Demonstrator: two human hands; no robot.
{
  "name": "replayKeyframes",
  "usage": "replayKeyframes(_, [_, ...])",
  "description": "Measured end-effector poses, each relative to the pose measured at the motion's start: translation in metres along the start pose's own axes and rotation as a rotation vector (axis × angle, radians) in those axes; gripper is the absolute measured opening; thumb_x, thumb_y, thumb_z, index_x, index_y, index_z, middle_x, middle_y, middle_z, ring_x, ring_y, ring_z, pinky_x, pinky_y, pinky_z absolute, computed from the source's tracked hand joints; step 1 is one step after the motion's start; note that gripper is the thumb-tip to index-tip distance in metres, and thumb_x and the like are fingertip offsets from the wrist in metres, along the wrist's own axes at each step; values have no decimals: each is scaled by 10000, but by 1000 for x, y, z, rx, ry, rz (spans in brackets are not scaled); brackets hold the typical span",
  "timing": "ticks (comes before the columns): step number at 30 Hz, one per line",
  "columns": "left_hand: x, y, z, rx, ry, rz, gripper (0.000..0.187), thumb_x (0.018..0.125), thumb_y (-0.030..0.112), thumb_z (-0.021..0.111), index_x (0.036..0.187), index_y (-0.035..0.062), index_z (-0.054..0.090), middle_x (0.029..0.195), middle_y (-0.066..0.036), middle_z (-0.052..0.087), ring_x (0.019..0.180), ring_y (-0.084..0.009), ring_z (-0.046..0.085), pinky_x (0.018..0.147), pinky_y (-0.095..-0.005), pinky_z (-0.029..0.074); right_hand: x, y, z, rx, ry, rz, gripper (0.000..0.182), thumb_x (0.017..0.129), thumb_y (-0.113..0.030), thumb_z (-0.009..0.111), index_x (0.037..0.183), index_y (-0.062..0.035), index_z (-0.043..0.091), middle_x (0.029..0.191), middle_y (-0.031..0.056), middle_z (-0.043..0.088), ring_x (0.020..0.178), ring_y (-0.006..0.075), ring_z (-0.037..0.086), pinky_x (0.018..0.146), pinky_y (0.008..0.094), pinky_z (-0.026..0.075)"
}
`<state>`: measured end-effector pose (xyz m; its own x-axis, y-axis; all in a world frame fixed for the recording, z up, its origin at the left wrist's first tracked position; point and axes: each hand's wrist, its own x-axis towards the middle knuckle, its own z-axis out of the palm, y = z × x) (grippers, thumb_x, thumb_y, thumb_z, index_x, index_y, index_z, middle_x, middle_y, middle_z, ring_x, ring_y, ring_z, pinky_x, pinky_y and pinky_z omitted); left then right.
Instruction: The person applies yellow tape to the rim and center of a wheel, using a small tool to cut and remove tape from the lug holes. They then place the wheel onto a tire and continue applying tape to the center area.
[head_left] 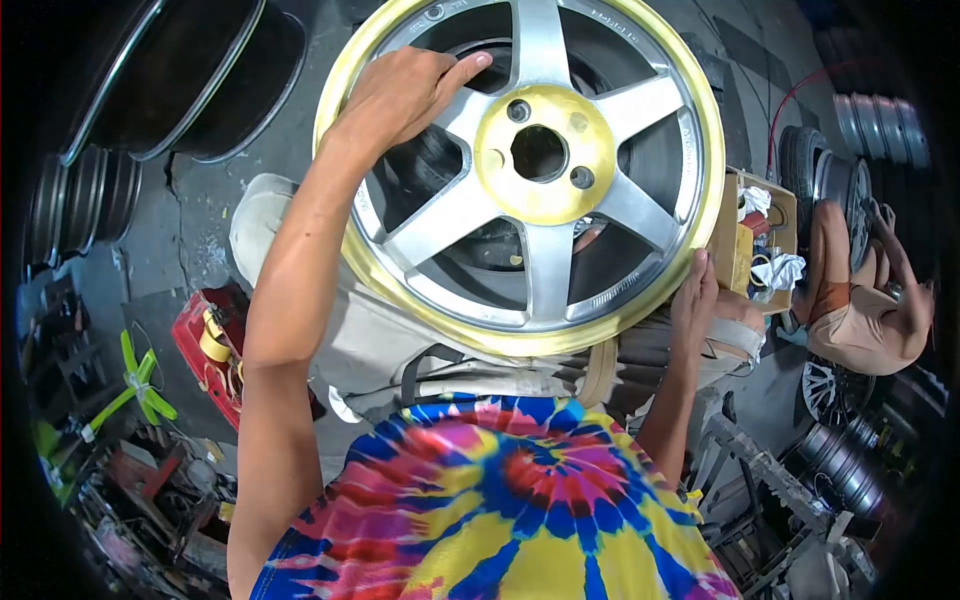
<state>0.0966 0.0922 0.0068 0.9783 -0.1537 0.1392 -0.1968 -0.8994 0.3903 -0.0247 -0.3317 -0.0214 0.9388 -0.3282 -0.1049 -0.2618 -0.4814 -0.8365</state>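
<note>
A silver alloy wheel rim [547,280] leans across my lap, its spokes bare metal. Its outer lip and hub centre are yellow, as if covered with masking tape. My left hand [405,95] is closed over the upper left lip, thumb stretched toward a spoke; its other fingers are mostly hidden under the palm. At the lower right edge, my right hand [693,305] holds the lip from outside, fingers together and thumb out of sight. A dark tyre or drum shape shows through the spoke openings.
To my left is a red toolbox [195,335] with a yellow tape roll [214,340]; beyond it stands a green fan [140,380]. A cardboard box [735,230] with crumpled paper is at right. Another person [870,325] sits by a wheel at far right. Large dark rims [190,75] occupy the upper left.
</note>
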Motion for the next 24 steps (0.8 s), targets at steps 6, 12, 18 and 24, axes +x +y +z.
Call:
replayKeyframes(6, [-4,5,-6,-27,0,-32,665,1075,561,463,880,2,766,779,-243,700,792,-448,673,796,-500,529,21,17,7,-19,52,-183,485,1133,-363,453,1128,87,633,919,103,653,847,172,555,785,344,477])
replayKeyframes(12, [-34,24,-9,-152,-62,-202,713,1069,576,465,850,-45,738,774,-286,686,791,-494,663,791,-520,534,105,-11,-14,-523,-39,-302,421,1117,-299,454,1144,61,669,966,282,692,854,396,656,814,440,496])
replayKeyframes(18, [-106,76,-1,-438,-230,-406,671,1012,551,611,934,-110,685,721,-282,665,727,-457,703,711,-502,542,236,-92,20,-635,-207,-607,375,1097,-322,477,1153,-11,680,1103,303,684,1092,511,615,889,504,497])
replayKeyframes(24, [-134,114,10,-645,-362,-428,576,1010,450,662,1015,-125,690,750,-304,680,717,-465,709,689,-483,552,271,-129,64,-881,-153,-971,331,1086,-314,497,1184,-61,687,969,268,682,1013,483,634,874,517,499])
